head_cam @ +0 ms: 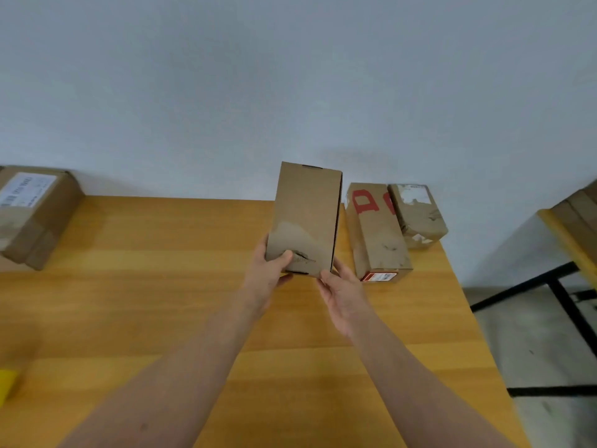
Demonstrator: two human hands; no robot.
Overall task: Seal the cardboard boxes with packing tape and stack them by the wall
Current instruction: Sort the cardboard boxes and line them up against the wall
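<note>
Head view: our left hand (268,273) and right hand (342,295) both grip the near end of a plain cardboard box (307,218), holding it over the far side of the worktop (161,286), close to the wall (290,92). Just right of it lie a red-lettered box (378,240) and a smaller taped box (418,218). Another box (32,218) sits far left.

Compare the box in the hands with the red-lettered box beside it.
The held box is gripped at its near end by the left hand and right hand; the red-lettered box lies unheld on the table. The held box's top is plain; the red-lettered box bears red letters and a red-and-white end label. Both are oblong brown cardboard with wrinkled tape.
</note>
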